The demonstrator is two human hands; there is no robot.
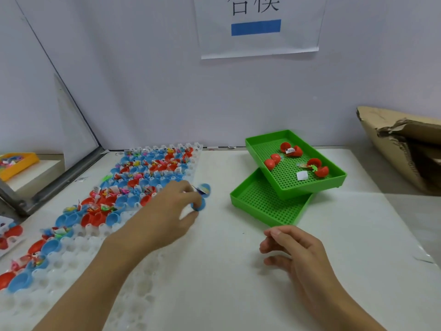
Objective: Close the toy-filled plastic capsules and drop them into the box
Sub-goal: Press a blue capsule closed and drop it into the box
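My left hand (167, 211) pinches an open blue capsule (202, 195) with a small toy packet inside, just off the right edge of the white holder tray (71, 249). That tray holds several open red and blue capsules (148, 173) filled with toys. My right hand (296, 254) hovers above the table with fingers loosely curled and nothing in it. The cardboard box (405, 149) stands at the far right, torn along its rim.
Two green perforated trays are stacked askew; the upper one (334, 172) carries three open red capsules (272, 161), the lower one (267, 206) shows bare mesh. An orange bin (21, 163) with small toys sits far left behind a metal frame.
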